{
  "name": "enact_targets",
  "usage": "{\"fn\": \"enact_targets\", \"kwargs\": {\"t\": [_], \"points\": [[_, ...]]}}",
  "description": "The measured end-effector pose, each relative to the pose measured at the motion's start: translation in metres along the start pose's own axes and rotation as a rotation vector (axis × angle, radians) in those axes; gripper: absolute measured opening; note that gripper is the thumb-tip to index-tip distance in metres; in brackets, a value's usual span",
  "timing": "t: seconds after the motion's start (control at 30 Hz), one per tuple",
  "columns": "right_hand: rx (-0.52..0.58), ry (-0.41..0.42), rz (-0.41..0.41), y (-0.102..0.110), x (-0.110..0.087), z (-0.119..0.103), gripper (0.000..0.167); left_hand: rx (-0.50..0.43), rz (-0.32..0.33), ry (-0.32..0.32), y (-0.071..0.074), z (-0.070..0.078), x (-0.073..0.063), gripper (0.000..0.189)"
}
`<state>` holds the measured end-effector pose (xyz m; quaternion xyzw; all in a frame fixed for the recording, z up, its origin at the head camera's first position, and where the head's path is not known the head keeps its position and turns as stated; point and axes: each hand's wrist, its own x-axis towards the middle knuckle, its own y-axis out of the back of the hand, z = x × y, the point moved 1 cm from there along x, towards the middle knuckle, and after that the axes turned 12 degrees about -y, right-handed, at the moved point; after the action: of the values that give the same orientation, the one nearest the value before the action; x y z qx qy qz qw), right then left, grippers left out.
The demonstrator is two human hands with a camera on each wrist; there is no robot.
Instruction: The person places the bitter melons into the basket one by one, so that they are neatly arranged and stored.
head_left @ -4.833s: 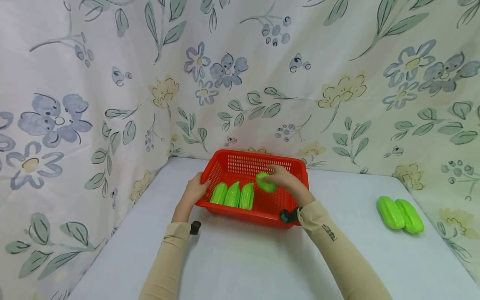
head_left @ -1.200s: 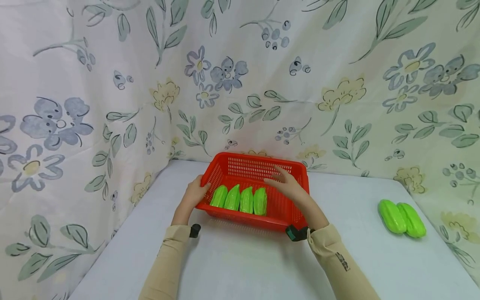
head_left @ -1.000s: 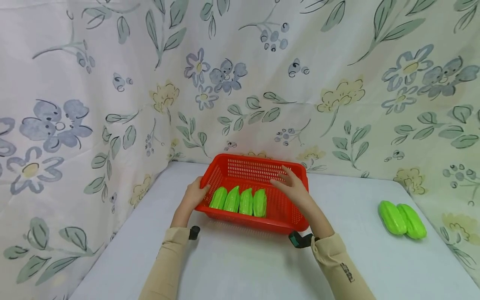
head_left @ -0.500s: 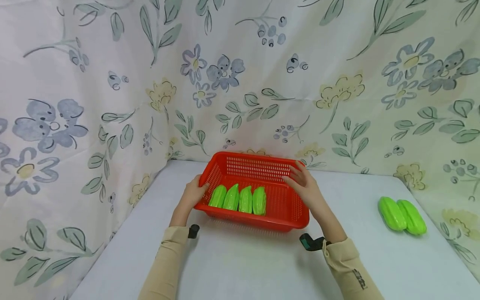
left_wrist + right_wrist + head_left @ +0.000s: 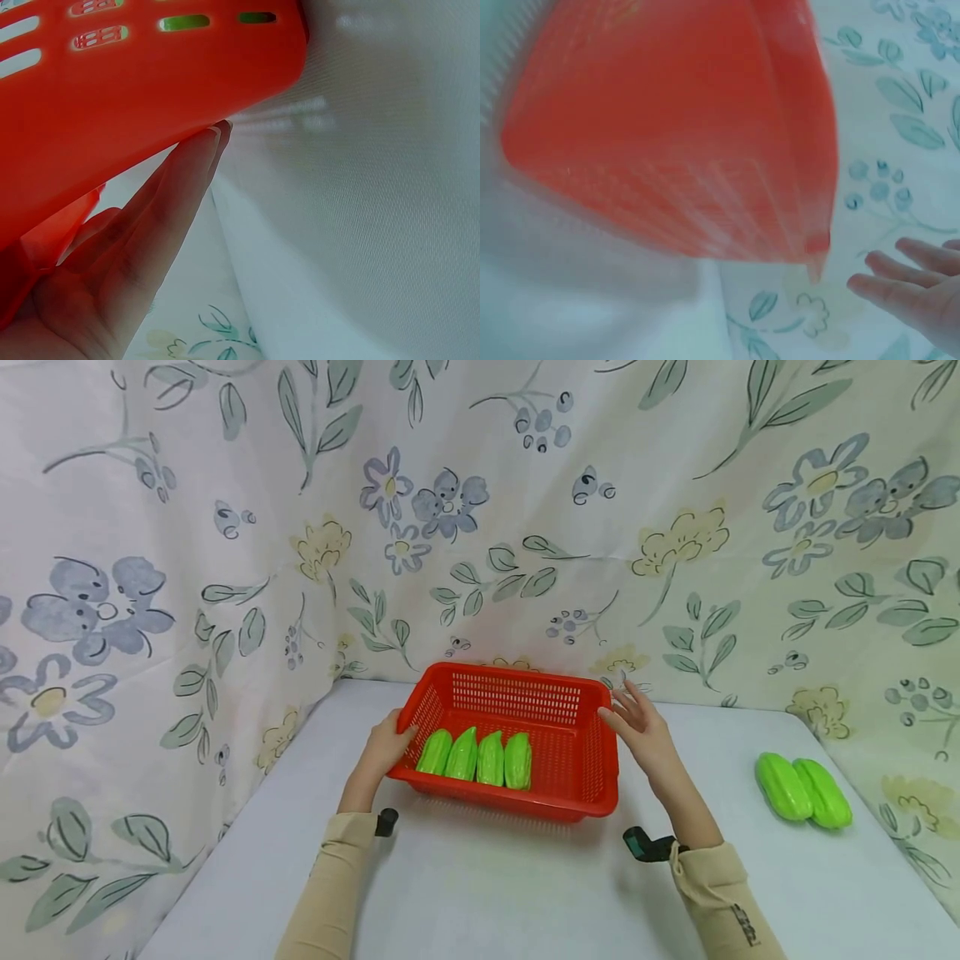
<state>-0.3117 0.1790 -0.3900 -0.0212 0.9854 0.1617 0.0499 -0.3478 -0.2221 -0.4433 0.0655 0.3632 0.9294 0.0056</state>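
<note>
A red plastic basket (image 5: 555,802) with slotted walls stands near the back of the table. Inside it, several glossy green, ridged, pointed fruits (image 5: 491,758) lie side by side towards the left, like star fruit. My left hand (image 5: 386,745) grips the basket's left end, thumb over the rim; the left wrist view shows its fingers (image 5: 169,202) along the outer wall. Just off the right end, my right hand (image 5: 643,731) is held up with fingers spread and nothing in it. In the right wrist view its fingers (image 5: 900,296) are apart from the basket wall.
Two more green fruits (image 5: 804,791) lie together on the white table (image 5: 487,893) at the far right. A floral cloth (image 5: 480,585) hangs behind the table and along its left side. Dark cameras sit at both wrists.
A fruit that my right hand held over the basket earlier now lies at the right of the row. The emptied right hand has moved right, out past the rim. The left hand keeps its grip.
</note>
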Motion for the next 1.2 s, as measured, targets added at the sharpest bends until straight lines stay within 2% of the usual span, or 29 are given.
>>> {"fn": "enact_targets", "kwargs": {"t": [0.33, 0.8, 1.2], "points": [[0.001, -0.008, 0.052, 0.024, -0.001, 0.009, 0.084, 0.000, -0.010, 0.016, 0.000, 0.004, 0.000, 0.050], [0.002, -0.030, 0.105, 0.046, 0.001, 0.024, 0.085, 0.002, -0.012, 0.011, 0.001, 0.003, 0.000, 0.050], [-0.001, -0.061, 0.119, 0.070, 0.000, 0.040, 0.086, 0.009, -0.007, 0.005, 0.001, 0.007, -0.003, 0.051]]}}
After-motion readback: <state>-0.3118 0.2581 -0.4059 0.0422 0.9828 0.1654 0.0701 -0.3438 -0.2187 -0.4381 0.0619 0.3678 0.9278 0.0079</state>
